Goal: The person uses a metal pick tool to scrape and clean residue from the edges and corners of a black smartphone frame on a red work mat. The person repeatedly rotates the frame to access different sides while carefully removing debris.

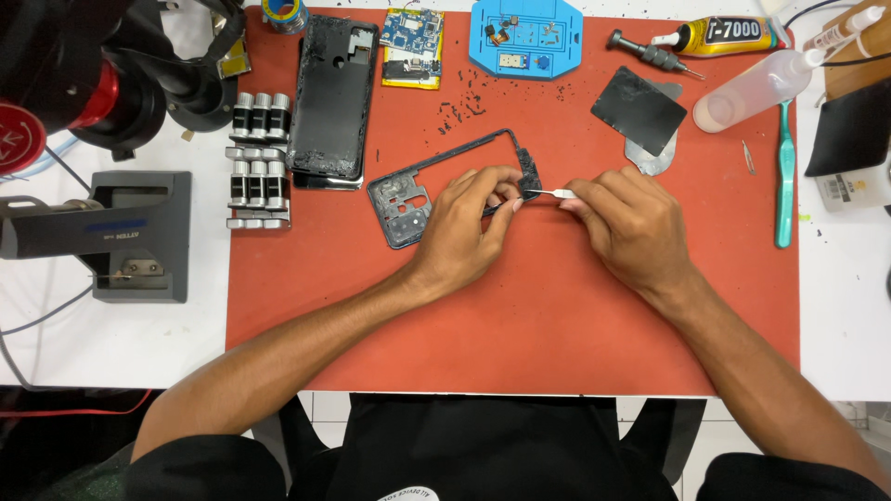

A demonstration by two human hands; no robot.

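At the left edge of the desk (835,353) sits a grey box-shaped device (139,237), with a black microscope arm (121,74) hanging over the far left corner. Just inside the left edge of the red mat (520,334) stand two rows of small silver-and-black cylinders (258,158). Beside them lies a black phone back cover (332,97), and next to that, at the mat's far edge, a blue circuit board on a yellow battery (413,46).

Near the middle of the mat lies the black phone frame (408,199). Your left hand (464,227) is curled over its right side, fingers closed and pinning it to the mat. Your right hand (631,223) is pinched shut around a thin metal pry tool (548,193), whose tip meets the frame right at your left fingertips. Black crumbs (464,107) are scattered on the mat beyond the frame.

At the far edge sits a blue parts tray (568,28); its shallow compartments hold a few small components, too small to identify. To the right lie a black plate (639,109) over a grey piece, a screwdriver (650,51) and a yellow glue tube (719,35). A clear squeeze bottle (756,88) lies tilted at the mat's far right corner, with pale liquid in its lower end. A teal toothbrush (785,176) lies along the mat's right edge.
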